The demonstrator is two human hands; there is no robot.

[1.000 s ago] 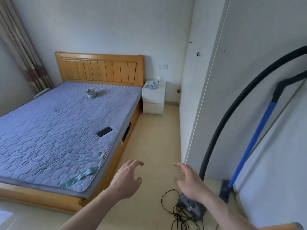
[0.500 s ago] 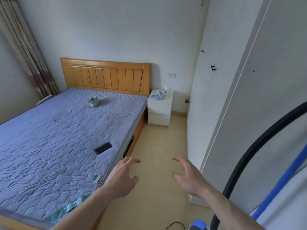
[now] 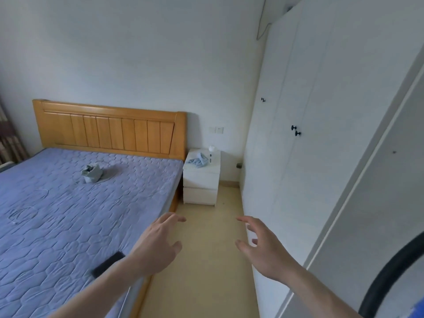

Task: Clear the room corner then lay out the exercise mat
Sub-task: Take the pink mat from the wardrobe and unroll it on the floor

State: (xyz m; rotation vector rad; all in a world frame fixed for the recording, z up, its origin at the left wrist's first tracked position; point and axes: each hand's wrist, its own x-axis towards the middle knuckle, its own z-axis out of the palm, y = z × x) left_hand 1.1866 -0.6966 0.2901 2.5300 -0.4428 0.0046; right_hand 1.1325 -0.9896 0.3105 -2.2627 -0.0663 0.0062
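A: What is lying on the left side?

B: The bed (image 3: 68, 214) is taking up the left, and a dark flat thing (image 3: 107, 263) is lying near its right edge, probably left there to keep it off the floor. A crumpled grey thing (image 3: 91, 174) is sitting far on the mattress.

A: And the hands?

B: The left hand (image 3: 158, 244) is reaching forward over the bed's edge, fingers spread and holding nothing. The right hand (image 3: 263, 246) is doing the same just beside the white wardrobe (image 3: 286, 180), also empty. I think they are stretching toward the far corner, where the nightstand (image 3: 202, 180) is standing with a blue cloth (image 3: 197, 160) on it.

A: Where is the exercise mat?

B: It is not showing anywhere. Only a black hose (image 3: 390, 278) is curving at the near right.
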